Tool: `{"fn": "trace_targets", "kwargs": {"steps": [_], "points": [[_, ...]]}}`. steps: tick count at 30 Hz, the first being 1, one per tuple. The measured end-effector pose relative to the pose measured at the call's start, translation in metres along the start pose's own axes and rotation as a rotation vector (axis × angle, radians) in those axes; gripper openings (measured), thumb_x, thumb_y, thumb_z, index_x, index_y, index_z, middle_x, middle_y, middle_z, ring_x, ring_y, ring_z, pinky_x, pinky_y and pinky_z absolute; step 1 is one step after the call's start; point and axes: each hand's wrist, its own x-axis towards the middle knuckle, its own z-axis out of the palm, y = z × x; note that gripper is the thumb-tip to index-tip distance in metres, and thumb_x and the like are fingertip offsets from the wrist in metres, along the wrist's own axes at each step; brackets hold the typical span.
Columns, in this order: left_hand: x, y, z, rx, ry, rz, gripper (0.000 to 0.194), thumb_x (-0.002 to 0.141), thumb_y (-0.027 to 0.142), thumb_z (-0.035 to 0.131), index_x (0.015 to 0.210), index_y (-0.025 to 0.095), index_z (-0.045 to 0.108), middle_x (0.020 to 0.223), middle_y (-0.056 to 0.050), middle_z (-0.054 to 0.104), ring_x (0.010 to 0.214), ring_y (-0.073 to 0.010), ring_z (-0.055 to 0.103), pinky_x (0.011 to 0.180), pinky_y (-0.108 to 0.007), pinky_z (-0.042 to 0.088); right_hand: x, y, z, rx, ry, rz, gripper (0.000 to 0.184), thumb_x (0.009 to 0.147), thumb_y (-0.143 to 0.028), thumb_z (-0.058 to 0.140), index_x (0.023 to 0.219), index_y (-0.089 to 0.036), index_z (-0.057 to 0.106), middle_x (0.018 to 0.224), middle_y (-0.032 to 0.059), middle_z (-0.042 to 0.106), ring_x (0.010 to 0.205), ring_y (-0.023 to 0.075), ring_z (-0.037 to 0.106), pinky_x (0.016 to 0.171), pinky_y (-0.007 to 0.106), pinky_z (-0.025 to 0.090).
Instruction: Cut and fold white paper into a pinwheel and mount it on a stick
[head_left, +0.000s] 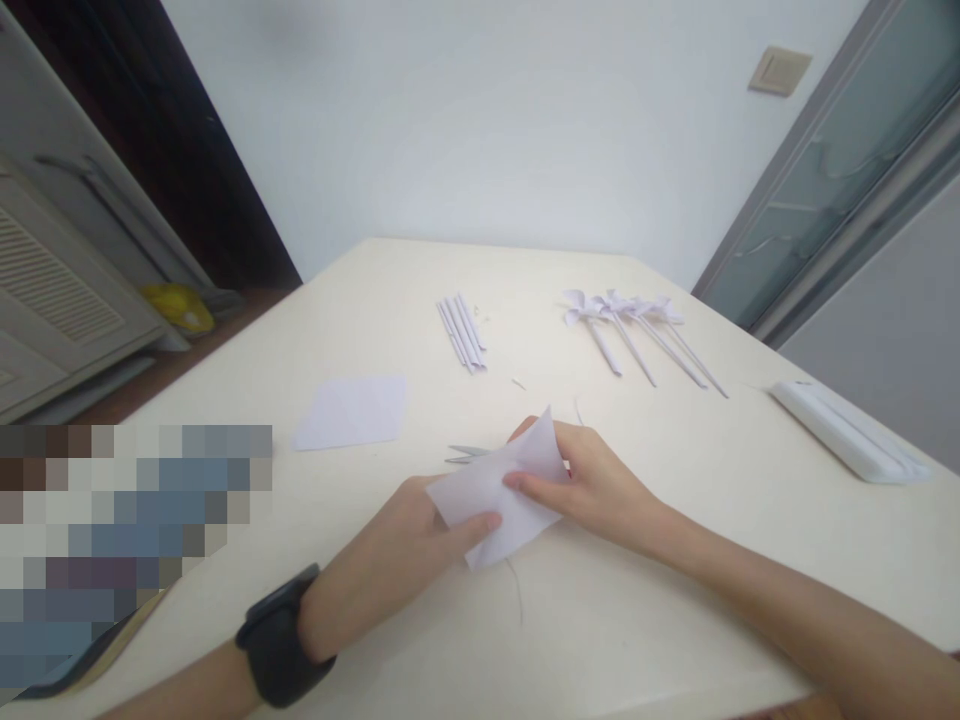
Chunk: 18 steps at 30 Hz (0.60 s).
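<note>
A small white sheet of paper (pixel 499 490) is held up between both hands above the table. My left hand (pixel 439 535) pinches its lower left side, thumb on top and fingers behind. From the right, my right hand (pixel 581 480) grips the same paper, its thumb pressed near the middle. Behind the paper lies a pair of scissors (pixel 466 455) with the blade tips showing; the rest is mostly hidden. A second square of white paper (pixel 352 412) lies flat to the left. A thin thread or wire (pixel 517 595) shows below the held sheet.
Several rolled paper sticks (pixel 461 333) lie together at the back middle. Several paper pinwheels (pixel 619 310) on sticks lie at the back right. A white case (pixel 847 432) rests near the right edge of the table (pixel 637 630). Small scraps (pixel 519 384) are scattered mid-table.
</note>
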Motion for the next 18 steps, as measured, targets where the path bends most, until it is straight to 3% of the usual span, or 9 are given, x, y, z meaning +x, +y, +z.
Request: {"fn": "trace_targets", "kwargs": {"steps": [5,8,11,18], "points": [[0.001,0.001,-0.001,-0.057,-0.076,0.054,0.022,0.079,0.038,0.052,0.076,0.019,0.063,0.073,0.000,0.067,0.067,-0.0181,0.059,0.059,-0.024,0.045,-0.005,-0.001,0.006,-0.116,0.068,-0.181,0.013,0.079,-0.014,0.052,0.092,-0.018,0.052,0.086,0.0003,0.058,0.077,0.0134,0.055,0.066,0.024,0.041],[0.002,0.007,-0.003,-0.144,-0.104,0.041,0.021,0.078,0.038,0.053,0.083,0.019,0.062,0.083,-0.001,0.067,0.077,-0.0208,0.061,0.067,-0.027,0.047,-0.007,-0.001,0.008,-0.150,0.108,-0.239,0.012,0.081,-0.015,0.050,0.093,-0.017,0.051,0.087,0.0014,0.057,0.076,0.0134,0.054,0.065,0.024,0.041],[0.000,0.016,-0.006,-0.159,-0.152,0.035,0.023,0.078,0.038,0.051,0.083,0.018,0.061,0.087,-0.003,0.067,0.083,-0.0235,0.061,0.073,-0.032,0.047,-0.009,-0.002,0.008,-0.148,0.129,-0.249,0.011,0.082,-0.017,0.049,0.094,-0.018,0.050,0.086,0.0014,0.056,0.074,0.0135,0.054,0.063,0.024,0.041],[-0.003,0.022,-0.007,-0.066,-0.107,0.086,0.023,0.079,0.032,0.050,0.075,0.015,0.065,0.076,-0.003,0.067,0.072,-0.0209,0.059,0.065,-0.029,0.046,-0.012,-0.007,0.009,-0.096,0.142,-0.184,0.007,0.082,-0.019,0.050,0.089,-0.020,0.053,0.085,0.0024,0.058,0.076,0.0162,0.055,0.066,0.028,0.042]]}}
